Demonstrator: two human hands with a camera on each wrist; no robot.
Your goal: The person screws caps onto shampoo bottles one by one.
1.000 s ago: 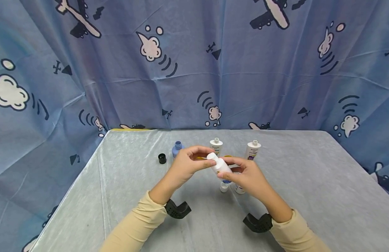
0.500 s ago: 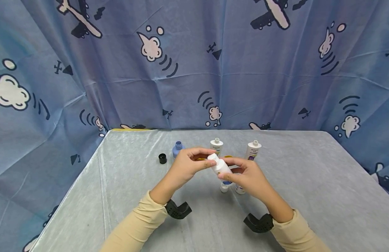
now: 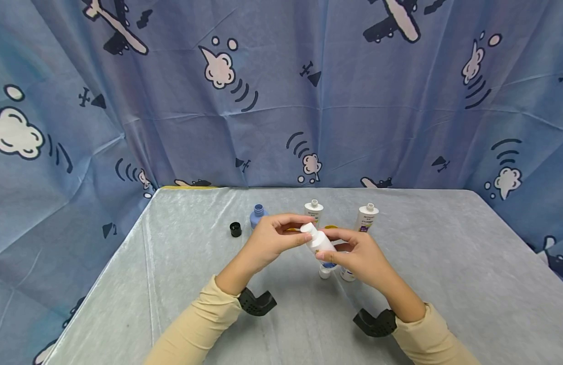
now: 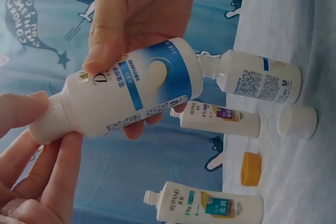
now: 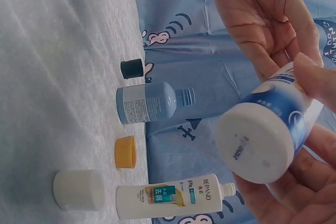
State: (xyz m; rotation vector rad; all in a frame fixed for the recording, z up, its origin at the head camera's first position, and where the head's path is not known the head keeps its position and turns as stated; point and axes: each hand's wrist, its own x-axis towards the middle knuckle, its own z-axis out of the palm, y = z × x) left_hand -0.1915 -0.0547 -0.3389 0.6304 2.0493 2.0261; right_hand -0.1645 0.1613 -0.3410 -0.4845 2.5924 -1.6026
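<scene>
A white bottle with a blue-patterned label (image 4: 142,87) is held tilted above the table, its white cap (image 4: 51,121) toward the upper left in the head view. My left hand (image 3: 268,238) pinches that cap between thumb and fingers. Around the bottle's body curl the thumb and fingers of my right hand (image 3: 361,253). The right wrist view shows the bottle's round white base (image 5: 254,142) facing the camera. The cap is seated on the neck, and whether it is loose cannot be told.
Uncapped bottles stand on the table behind and below the hands: a blue bottle (image 5: 149,103), a white teal-labelled bottle (image 5: 168,196), a white purple-labelled bottle (image 4: 223,119) and another white bottle (image 4: 260,77). Loose caps lie nearby: black (image 3: 235,229), yellow (image 4: 251,169), white (image 3: 324,272).
My left thumb and fingertips have shifted slightly against each other on the cap. The right hand and bottle stay nearly in place.
</scene>
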